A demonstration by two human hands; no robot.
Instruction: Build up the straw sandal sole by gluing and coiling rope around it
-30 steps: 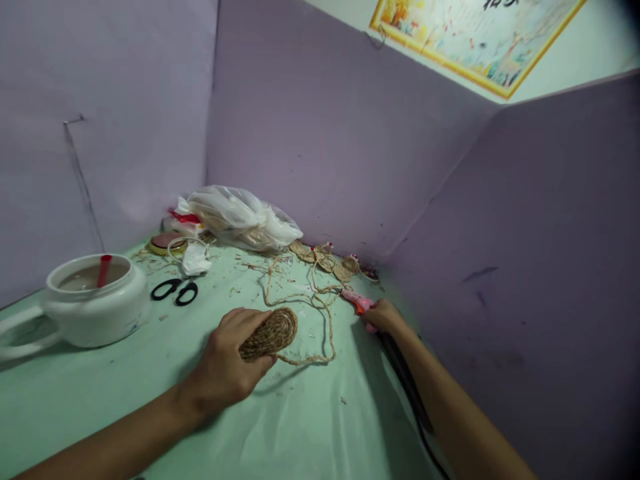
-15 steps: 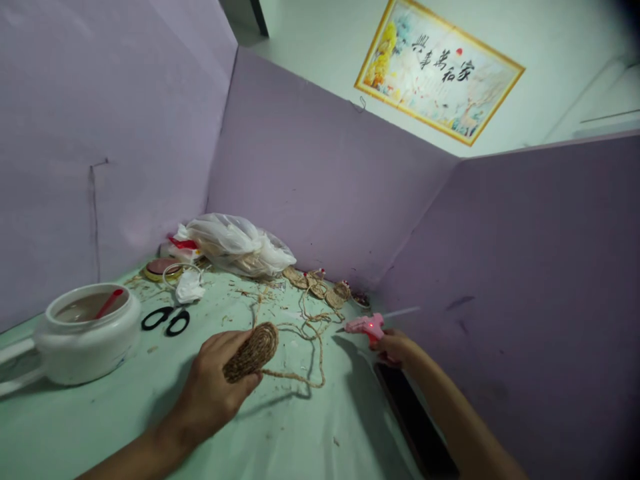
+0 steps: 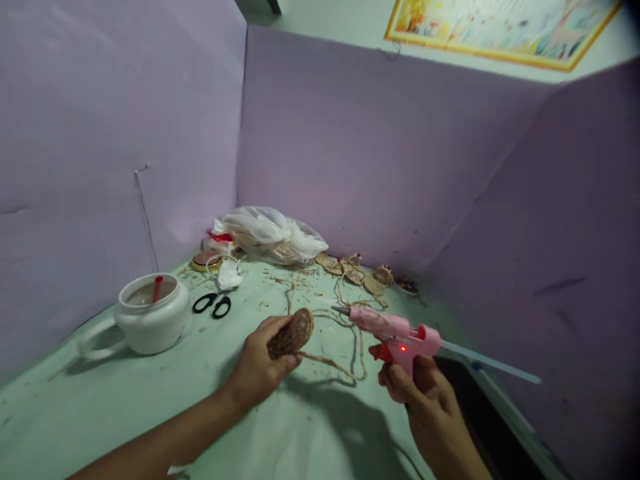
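My left hand [image 3: 260,367] is closed on a flat oval coil of jute rope [image 3: 291,333], held on edge just above the green table cloth [image 3: 150,400]. A loose tail of rope [image 3: 340,363] trails from the coil across the cloth. My right hand [image 3: 425,407] grips a pink hot glue gun [image 3: 400,333] by its handle. Its red lamp is lit, a clear glue stick sticks out the back, and its nozzle points left toward the coil, a short gap away.
A white pot [image 3: 150,317] with a red stick in it stands at the left, black scissors [image 3: 213,304] beside it. A plastic bag [image 3: 270,233], small rope pieces [image 3: 370,280] and scraps lie by the purple partition walls [image 3: 350,147]. A dark object [image 3: 480,413] lies at right.
My right hand has lifted the glue gun off the table and brought it toward me, nozzle now aimed at the coil. The view has shifted, and my left hand keeps hold of the coil.
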